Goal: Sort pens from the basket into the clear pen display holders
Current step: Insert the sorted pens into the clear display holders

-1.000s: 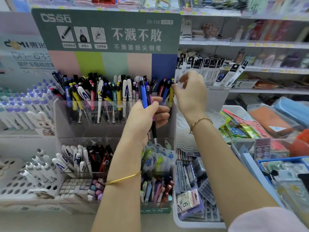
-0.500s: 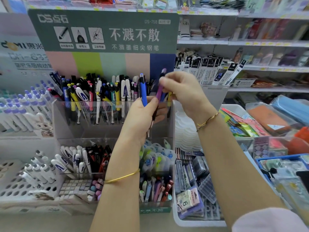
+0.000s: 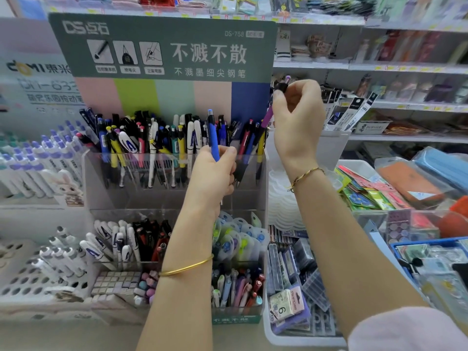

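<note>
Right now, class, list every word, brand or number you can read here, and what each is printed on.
"DS点石": green header board, top left.
"DS-758": same board, top right.
"不溅不散": same board, large.
"不溅墨细尖钢笔": same board, beneath.
"DOMI東米": pale poster at left.
"6": small card, lower right.
Icon captions and shelf price tags: too blurred to read.

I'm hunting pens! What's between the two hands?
Head view: between the left hand gripping the blue pen and the right hand pinching the purple pen, more pens stand in the clear display holder's top tier.
</note>
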`<action>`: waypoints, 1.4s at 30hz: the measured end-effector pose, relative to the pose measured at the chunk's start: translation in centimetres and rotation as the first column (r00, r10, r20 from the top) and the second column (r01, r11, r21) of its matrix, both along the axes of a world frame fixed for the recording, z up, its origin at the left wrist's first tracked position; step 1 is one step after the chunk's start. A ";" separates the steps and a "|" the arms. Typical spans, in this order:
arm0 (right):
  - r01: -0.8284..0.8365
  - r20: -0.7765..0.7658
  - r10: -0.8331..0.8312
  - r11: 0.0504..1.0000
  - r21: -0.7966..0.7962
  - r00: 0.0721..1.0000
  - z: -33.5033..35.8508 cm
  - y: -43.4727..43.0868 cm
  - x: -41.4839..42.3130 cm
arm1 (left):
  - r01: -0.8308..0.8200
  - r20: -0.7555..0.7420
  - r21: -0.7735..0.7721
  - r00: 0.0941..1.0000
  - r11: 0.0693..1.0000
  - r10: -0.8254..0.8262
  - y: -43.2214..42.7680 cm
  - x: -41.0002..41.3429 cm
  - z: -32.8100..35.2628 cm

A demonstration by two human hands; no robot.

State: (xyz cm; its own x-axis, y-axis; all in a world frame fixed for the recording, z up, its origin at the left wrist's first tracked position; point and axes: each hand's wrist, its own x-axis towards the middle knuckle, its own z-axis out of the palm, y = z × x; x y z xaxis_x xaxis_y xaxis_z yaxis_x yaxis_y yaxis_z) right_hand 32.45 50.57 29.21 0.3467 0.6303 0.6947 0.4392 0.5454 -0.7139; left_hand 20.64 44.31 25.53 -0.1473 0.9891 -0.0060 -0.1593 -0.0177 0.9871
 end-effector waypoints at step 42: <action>-0.056 0.279 0.107 0.981 -0.187 0.954 -0.6 -0.7 -0.9 | -0.114 -0.199 0.044 0.973 0.993 0.120 0.3 0.7 -0.3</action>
State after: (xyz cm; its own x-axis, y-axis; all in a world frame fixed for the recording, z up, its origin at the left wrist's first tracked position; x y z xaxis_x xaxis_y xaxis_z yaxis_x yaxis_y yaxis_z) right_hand 31.53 49.83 28.58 0.0918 0.7684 0.6334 0.5985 0.4658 -0.6518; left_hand 21.31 44.60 25.25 -0.2570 0.9641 0.0669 0.0474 -0.0566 0.9973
